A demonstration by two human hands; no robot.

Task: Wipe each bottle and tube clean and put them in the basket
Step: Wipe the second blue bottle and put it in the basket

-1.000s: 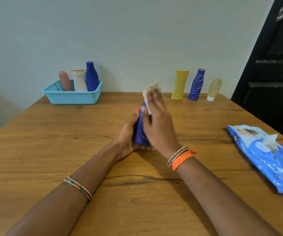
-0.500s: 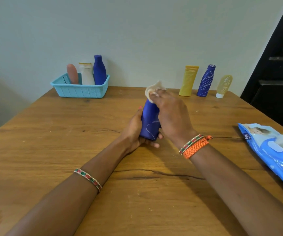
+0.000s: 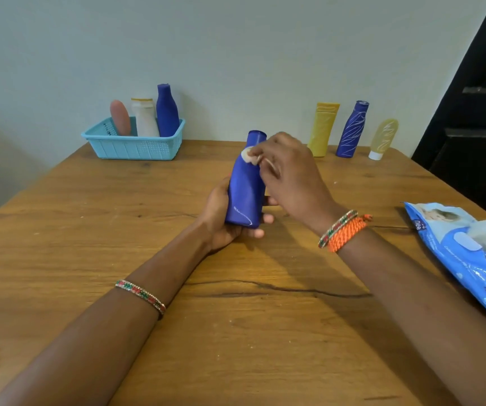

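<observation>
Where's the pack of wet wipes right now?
In the head view the wipes pack lies flat at the table's right edge, just right of the right hand's wrist.

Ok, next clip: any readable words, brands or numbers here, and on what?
"mee": white letters, running sideways on the blue wipes pack.
Smaller print lower on that pack: too blurred to read.
Held blue bottle: only faint white lines, no readable text.
Other bottles and basket: none legible.

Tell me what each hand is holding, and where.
Left hand grips the plain blue plastic bottle round its lower body; right hand pinches a crumpled white wipe against its shoulder.
</observation>
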